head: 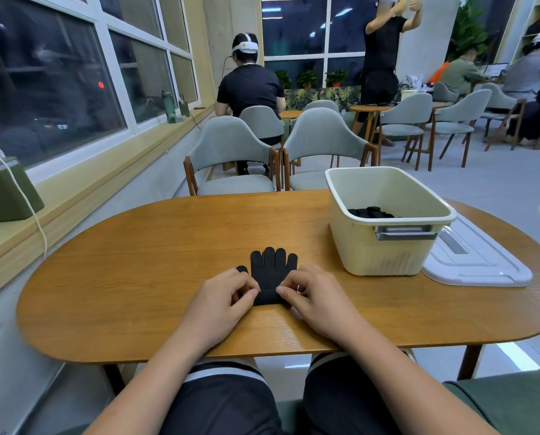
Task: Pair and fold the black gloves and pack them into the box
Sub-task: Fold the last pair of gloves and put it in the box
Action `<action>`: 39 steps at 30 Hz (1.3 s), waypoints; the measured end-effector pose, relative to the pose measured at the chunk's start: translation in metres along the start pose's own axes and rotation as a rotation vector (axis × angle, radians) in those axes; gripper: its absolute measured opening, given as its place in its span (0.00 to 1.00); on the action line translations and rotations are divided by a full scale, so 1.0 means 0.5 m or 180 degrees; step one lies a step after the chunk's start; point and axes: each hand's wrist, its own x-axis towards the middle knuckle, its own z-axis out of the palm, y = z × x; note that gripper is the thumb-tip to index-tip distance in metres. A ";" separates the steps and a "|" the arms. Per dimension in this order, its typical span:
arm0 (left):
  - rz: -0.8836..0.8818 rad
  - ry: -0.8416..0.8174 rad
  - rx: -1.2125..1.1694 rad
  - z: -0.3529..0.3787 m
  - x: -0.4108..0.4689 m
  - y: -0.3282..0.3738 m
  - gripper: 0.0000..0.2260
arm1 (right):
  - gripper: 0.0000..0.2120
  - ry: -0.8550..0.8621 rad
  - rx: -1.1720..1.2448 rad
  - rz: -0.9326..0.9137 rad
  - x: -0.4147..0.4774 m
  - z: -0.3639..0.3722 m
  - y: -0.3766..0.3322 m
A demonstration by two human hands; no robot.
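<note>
A black glove (271,271) lies flat on the wooden table (155,265), fingers pointing away from me; whether a second glove lies stacked under it I cannot tell. My left hand (228,296) pinches the cuff at its left corner. My right hand (306,293) pinches the cuff at its right corner. The cream box (385,246) stands to the right, a short way beyond the glove. Folded black gloves (370,212) lie inside it, partly hidden by its wall.
The box's white lid (475,262) lies flat on the table right of the box. Two grey chairs (231,161) stand across the table. A green case (6,189) with a white cable sits on the window sill at left. People sit and stand at far tables.
</note>
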 end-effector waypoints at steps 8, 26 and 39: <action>0.0162 0.0073 -0.0060 -0.001 -0.003 0.002 0.06 | 0.03 0.0110 -0.0091 -0.0162 -0.003 0.002 -0.002; 0.0256 -0.0022 0.0301 0.008 -0.004 -0.010 0.11 | 0.10 -0.0053 -0.0537 -0.0582 -0.006 0.005 -0.006; 0.0142 0.0052 0.0243 0.002 -0.008 0.006 0.03 | 0.06 -0.0055 -0.0205 -0.0381 -0.010 0.000 -0.007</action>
